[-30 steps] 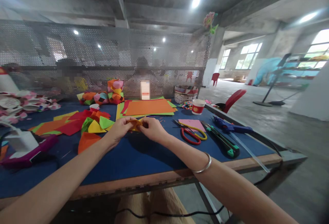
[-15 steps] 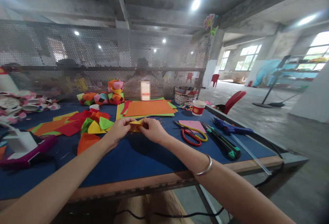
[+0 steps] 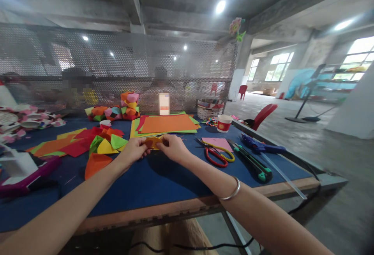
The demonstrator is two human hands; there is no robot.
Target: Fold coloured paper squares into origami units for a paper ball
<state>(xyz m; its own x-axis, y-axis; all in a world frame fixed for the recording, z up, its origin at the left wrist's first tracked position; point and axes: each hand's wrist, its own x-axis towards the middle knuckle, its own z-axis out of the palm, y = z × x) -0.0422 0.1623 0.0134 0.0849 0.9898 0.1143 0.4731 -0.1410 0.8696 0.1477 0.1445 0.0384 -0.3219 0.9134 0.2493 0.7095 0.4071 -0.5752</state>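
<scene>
A small folded piece of orange-yellow paper (image 3: 152,142) is pinched between both my hands above the blue table top (image 3: 163,181). My left hand (image 3: 133,151) grips its left side with closed fingers. My right hand (image 3: 174,148) grips its right side, fingers curled; a silver bangle sits on that forearm. Folded paper cones in green, yellow and orange (image 3: 108,144) lie just left of my left hand. A stack of orange and green paper sheets (image 3: 168,123) lies behind my hands.
Red and yellow scissors (image 3: 217,155) on a pink sheet, a green utility knife (image 3: 254,165), a blue glue gun (image 3: 261,146) and a clear ruler lie to the right. A red paper cup (image 3: 224,123) and a basket (image 3: 210,108) stand behind. Mesh screen at the back; people sit beyond it.
My hands have kept turning and pressing the small paper piece in place; its shape between the fingers looks rounder now. The view has shifted slightly.
</scene>
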